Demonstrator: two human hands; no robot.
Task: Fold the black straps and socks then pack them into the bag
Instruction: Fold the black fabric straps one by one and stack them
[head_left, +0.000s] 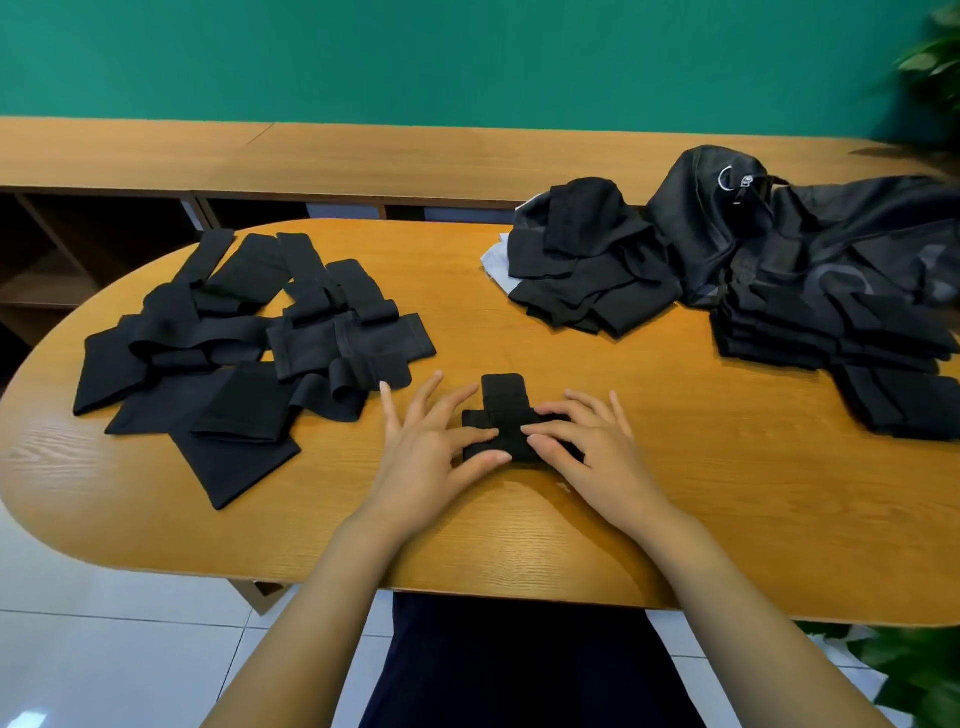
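A small black strap, folded into a cross shape, lies on the wooden table near its front edge. My left hand presses its left end with thumb and fingers. My right hand pinches its right end. A loose heap of unfolded black straps and socks covers the left of the table. A pile of folded black pieces sits at the back right. The black mesh bag lies at the far right, with stacked folded pieces in front of its mouth.
A long wooden shelf unit runs behind the table under a green wall. Plant leaves show at the top right, and more leaves at the bottom right. White floor tiles lie below the table's front edge.
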